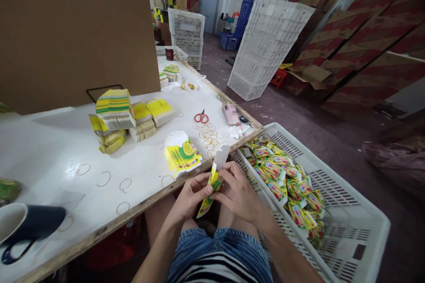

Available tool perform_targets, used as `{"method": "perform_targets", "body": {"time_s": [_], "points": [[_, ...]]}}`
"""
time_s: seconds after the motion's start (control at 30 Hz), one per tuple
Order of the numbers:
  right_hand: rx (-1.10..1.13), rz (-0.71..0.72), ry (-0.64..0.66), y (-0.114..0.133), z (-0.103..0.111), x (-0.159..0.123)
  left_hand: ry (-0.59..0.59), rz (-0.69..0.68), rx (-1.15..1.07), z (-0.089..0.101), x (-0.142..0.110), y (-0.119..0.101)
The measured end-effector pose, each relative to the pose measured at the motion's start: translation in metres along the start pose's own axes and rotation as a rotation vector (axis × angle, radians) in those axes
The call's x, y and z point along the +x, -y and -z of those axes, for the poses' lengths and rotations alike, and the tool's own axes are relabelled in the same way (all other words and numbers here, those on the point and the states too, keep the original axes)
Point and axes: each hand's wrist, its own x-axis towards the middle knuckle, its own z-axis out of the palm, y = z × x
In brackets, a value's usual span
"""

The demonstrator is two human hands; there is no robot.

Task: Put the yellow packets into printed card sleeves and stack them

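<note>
Above my lap, a small yellow and green printed carton (214, 177) with a pale upright flap is held between both hands. My left hand (192, 194) pinches it with the thumb across its front. On the other side, the bent fingers of my right hand (237, 188) grip its edge near the flap. A fanned stack of flat yellow cartons (181, 152) lies just beyond on the white table (146, 163). To my right, a white plastic crate (348, 212) contains many filled-out cartons (275, 172) in a loose heap.
Bundled cartons (114, 108), loose rubber bands (210, 137) and red-handled scissors (201, 117) lie on the table. A dark blue mug (40, 225) stands at the near left. A large cardboard panel (79, 31) rises behind. Stacked white crates (265, 44) stand on the floor.
</note>
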Motion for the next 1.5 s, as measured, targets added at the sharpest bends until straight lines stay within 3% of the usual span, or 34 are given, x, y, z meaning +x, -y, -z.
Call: {"method": "perform_targets", "body": {"time_s": [0.07, 0.13, 0.23, 0.4, 0.6, 0.73, 0.87, 1.07, 1.23, 1.33, 1.5], "points": [[0.044, 0.005, -0.034, 0.000, -0.001, 0.000, -0.033, -0.008, 0.030, 0.002, 0.001, 0.004], [0.093, 0.002, -0.158, -0.004, -0.004, 0.000, -0.057, -0.019, 0.062, 0.003, 0.001, 0.006], [0.200, -0.105, -0.311, -0.014, -0.014, -0.004, -0.080, -0.044, 0.141, 0.002, 0.002, 0.005], [0.484, -0.391, -0.236, -0.026, -0.035, -0.013, -0.083, -0.072, 0.247, -0.005, 0.001, 0.004], [0.529, -0.495, -0.346, -0.020, -0.044, -0.013, -0.198, -0.104, 0.322, -0.008, 0.004, 0.016], [0.488, -0.496, -0.391, -0.019, -0.045, -0.011, -0.310, -0.148, 0.501, -0.007, 0.003, 0.019], [0.617, -0.404, -0.428, -0.023, -0.040, -0.011, -0.282, -0.150, 0.496, -0.006, 0.000, 0.016], [0.707, -0.255, -0.207, -0.032, -0.019, -0.015, -0.066, -0.120, 0.429, -0.006, -0.006, 0.000], [0.618, -0.215, -0.067, -0.036, -0.006, -0.015, -0.013, -0.042, 0.317, -0.007, -0.008, -0.001], [0.548, -0.200, -0.096, -0.035, -0.006, -0.014, -0.012, -0.025, 0.269, -0.008, -0.008, 0.004], [0.662, -0.286, -0.219, -0.035, -0.014, -0.014, -0.005, 0.005, 0.260, -0.008, -0.005, 0.007]]}}
